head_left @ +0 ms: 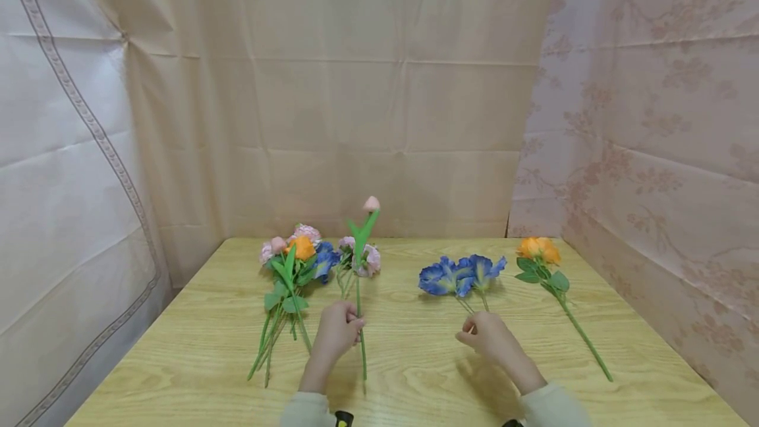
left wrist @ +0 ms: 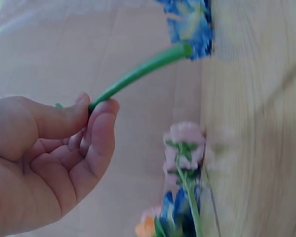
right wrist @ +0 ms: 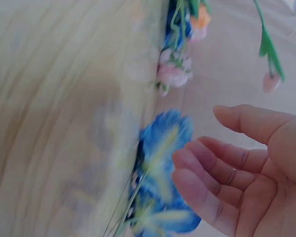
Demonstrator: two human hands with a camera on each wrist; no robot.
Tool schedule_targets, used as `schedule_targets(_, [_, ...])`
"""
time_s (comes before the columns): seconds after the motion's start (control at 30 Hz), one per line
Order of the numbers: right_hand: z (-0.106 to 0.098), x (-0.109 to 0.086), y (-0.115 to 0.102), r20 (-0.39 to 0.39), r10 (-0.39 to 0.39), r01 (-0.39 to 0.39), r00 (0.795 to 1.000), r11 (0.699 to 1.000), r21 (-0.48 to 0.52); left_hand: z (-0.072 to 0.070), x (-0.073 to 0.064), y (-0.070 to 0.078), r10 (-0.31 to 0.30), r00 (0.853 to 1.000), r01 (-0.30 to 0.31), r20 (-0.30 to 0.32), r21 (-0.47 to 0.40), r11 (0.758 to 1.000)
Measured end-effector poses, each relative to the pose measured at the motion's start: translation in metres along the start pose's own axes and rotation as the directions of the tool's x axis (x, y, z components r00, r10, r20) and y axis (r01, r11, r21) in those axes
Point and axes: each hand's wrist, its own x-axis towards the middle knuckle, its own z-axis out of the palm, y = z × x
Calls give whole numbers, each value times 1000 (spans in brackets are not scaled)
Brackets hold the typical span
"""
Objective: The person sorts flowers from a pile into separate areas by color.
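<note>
One pink tulip, head view: the tulip is held nearly upright over the surface, its stem pinched by the left hand; the mixed flower pile lies to its left, the lilac flowers behind it.
Tulip weight: probably very light; the bud sits high above the fingers, so it could tip or swing.
Blue pair, head view: the blue flowers lie just beyond the right hand, which seems raised and not touching them.
Orange rose, head view: the rose lies at the right, apart from both hands.
Stem, left wrist view: thumb and index fingertip press on the smooth green stem; the other fingers bend in loosely. It looks plastic and fairly stiff, and may twist in so narrow a pinch.
Best hold: the bare stem below the leaves, as here; bud and leaves look softer and would be better left free.
Empty palm, right wrist view: the thumb stands away from loosely bent fingers, with nothing held; the tulip is well apart.
Blue petals, right wrist view: thin and cloth-like, likely easy to crease, so the stems are the safer hold.
</note>
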Motion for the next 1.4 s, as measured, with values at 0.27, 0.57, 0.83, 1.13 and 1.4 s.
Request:
schedule_targets(0.27, [10,-2,-22,96,-194,172,976,964,202,18,-4,13,55,992,-46,110,-82,996])
schedule_targets(0.57, [29,-6,-37,175,-272,178,946,890,420,33,-5,16,96,976,-68,197,-145,987])
schedule_targets(0.83, [38,-9,-47,135,-268,186,954,881,436,41,-7,20,85,971,-51,226,-151,987])
schedule_targets(1.13, [44,-12,-51,83,-254,184,963,856,482,47,-11,23,112,966,-75,235,-160,984])
schedule_targets(1.4, [48,-10,-49,61,-239,179,969,852,492,49,-12,25,120,963,-85,242,-151,985])
